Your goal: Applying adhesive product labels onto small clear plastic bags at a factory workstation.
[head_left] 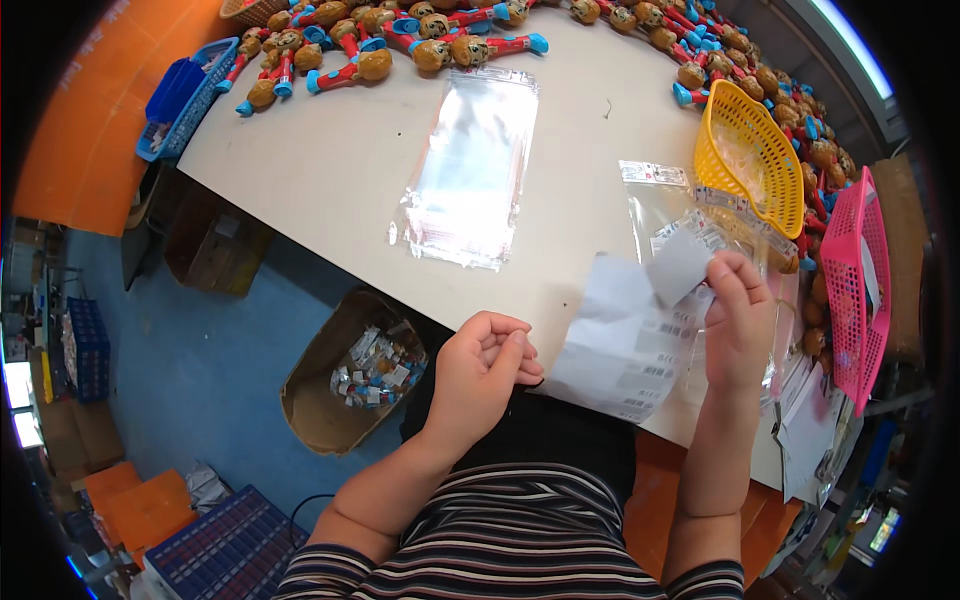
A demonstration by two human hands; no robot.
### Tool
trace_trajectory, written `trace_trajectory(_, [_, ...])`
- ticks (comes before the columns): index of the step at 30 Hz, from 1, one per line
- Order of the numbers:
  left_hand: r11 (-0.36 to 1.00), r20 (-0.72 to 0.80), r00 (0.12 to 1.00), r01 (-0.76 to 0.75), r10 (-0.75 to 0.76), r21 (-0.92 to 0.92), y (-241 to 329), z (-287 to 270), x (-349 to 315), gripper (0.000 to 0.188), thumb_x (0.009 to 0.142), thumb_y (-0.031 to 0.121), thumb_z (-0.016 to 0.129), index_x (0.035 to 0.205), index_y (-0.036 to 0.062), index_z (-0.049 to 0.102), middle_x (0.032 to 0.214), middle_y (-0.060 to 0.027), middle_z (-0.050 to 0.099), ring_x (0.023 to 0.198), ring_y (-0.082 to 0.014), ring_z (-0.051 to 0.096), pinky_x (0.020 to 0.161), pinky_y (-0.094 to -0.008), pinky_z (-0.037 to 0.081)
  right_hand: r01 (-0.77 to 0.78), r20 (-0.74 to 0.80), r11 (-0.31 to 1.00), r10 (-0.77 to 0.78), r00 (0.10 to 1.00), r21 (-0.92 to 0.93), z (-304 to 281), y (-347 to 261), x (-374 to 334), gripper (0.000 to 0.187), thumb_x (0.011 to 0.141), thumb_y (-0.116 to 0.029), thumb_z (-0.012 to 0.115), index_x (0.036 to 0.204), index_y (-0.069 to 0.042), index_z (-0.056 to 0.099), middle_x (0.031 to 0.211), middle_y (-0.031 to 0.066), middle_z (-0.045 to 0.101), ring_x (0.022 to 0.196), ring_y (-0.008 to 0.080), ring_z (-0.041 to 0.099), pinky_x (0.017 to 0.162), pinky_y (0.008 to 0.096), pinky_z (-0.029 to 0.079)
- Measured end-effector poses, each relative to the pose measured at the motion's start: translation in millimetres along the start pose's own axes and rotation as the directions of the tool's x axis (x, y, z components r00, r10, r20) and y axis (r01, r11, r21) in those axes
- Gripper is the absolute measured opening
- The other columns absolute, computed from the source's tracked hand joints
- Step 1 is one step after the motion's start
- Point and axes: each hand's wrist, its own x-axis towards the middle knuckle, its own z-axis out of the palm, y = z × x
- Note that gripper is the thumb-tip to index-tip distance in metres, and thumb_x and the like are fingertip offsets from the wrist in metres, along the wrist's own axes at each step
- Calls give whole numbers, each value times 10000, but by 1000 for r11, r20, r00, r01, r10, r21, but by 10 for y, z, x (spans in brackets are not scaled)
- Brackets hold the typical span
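My right hand [738, 310] pinches a small pale grey square label [680, 266] between thumb and fingertips. Beneath it, a white sheet of printed labels [622, 340] lies at the table's near edge, slightly creased. Just left of that sheet, my left hand [483, 375] is closed with its fingers curled and thumb against them; whatever it may hold is hidden. A stack of clear and silvery plastic bags [472, 165] lies on the table ahead. More clear bags with printed header strips [655, 174] are spread beyond the sheet, partly behind my right hand.
Several red-and-blue toy figures with brown round heads [432, 55] cover the table's far side. A yellow basket [708, 135] and a pink basket [850, 300] stand at the right. A blue basket [160, 140] is at the far left. Below, a cardboard box [312, 400] holds packed items.
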Motion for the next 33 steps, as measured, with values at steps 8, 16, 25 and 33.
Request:
trace_trajectory(8, [813, 141, 910, -411, 389, 412, 26, 285, 137, 657, 863, 71, 746, 1383, -23, 356, 1251, -191, 570, 1152, -239, 595, 891, -346, 520, -49, 70, 998, 52, 996, -34, 95, 21, -55, 115, 942, -82, 640, 1010, 11, 637, 933, 37, 669, 868, 101, 625, 835, 249, 495])
trace_trajectory(16, [929, 282, 951, -215, 129, 301, 117, 368, 282, 623, 859, 2, 715, 1374, 23, 364, 1137, -142, 653, 1067, -180, 631, 907, -319, 498, -78, 137, 980, 104, 985, -181, -28, -81, -1, 117, 942, -105, 622, 1003, -5, 625, 919, 27, 668, 837, 111, 644, 810, 258, 515])
trace_trajectory(25, [599, 169, 815, -532, 555, 598, 99, 403, 266, 495, 842, 105, 767, 1234, -5, 486, 1144, -118, 617, 1040, -164, 608, 892, -303, 484, -147, 240, 959, 206, 949, -243, 87, -20, -39, 121, 928, -76, 635, 1010, 12, 621, 898, 45, 687, 856, 109, 671, 775, 250, 527])
trace_trajectory(33, [834, 57, 986, -163, 157, 527, 262, 275, 333, 286, 919, 147, 699, 1085, -51, 577, 698, -22, 638, 657, -53, 588, 591, -209, 449, 354, 412, 690, -88, 907, -632, 501, 237, -304, 236, 838, -74, 717, 1056, -5, 661, 1039, 168, 690, 972, 332, 683, 856, 367, 539])
